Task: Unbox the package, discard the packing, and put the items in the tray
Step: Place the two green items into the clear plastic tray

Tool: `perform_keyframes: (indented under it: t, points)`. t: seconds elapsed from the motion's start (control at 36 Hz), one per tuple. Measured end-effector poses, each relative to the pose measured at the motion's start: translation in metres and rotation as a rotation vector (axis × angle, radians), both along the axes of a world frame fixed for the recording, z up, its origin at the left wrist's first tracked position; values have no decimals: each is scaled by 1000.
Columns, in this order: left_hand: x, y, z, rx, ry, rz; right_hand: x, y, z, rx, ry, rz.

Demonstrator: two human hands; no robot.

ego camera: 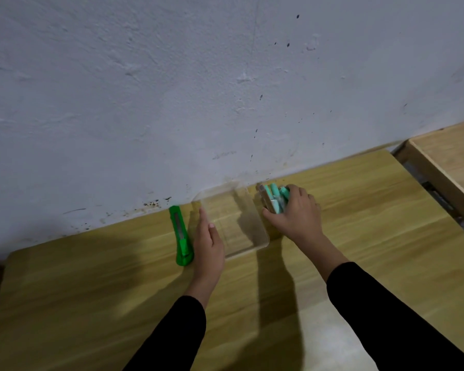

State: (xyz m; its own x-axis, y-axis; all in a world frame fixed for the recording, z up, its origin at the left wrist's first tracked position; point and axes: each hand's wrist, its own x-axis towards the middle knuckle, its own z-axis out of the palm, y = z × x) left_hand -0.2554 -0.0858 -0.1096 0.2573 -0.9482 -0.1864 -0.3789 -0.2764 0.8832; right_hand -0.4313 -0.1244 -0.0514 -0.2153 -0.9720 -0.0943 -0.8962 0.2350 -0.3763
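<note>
A clear plastic tray (pixel 255 245) sits on the wooden table near the wall, with nothing visible inside it. My left hand (pixel 208 242) lies flat against the tray's left side, fingers straight. Just right of the tray, my right hand (pixel 296 212) grips a bundle of teal and white items (pixel 273 198), some of them tube-shaped, with a brownish piece on the bundle's left side. My fingers hide the lower part of the bundle.
A green utility knife (pixel 181 235) lies on the table (pixel 91 303) just left of my left hand. The white wall (pixel 225 89) rises directly behind the tray. A second wooden surface (pixel 450 167) stands at the far right, across a gap.
</note>
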Motion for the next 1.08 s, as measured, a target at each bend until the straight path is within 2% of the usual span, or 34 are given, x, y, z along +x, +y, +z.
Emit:
perform_keyframes:
  t: [0.08, 0.14, 0.19, 0.25, 0.39, 0.64, 0.89, 1.08]
  points:
    - [0, 7, -4, 7, -28, -2, 20, -3, 5, -51, 63, 123]
    - [-6, 8, 5, -1, -9, 1, 35, -3, 8, -27, 106, 209]
    - [29, 9, 7, -31, 52, 124, 91, -13, 10, -3, 180, 413]
    - [26, 8, 7, -58, 60, 110, 101, -13, 11, 25, 227, 464]
    - [18, 5, 7, -71, 160, 78, 99, -14, 4, 0, 328, 516]
    - [11, 1, 8, -118, 211, 32, 87, -18, 2, -47, 405, 498]
    - [9, 0, 0, -144, 213, 33, 87, -13, -3, -1, 279, 529]
    - [7, 0, 0, -144, 211, 44, 75, -2, 1, 89, 87, 515]
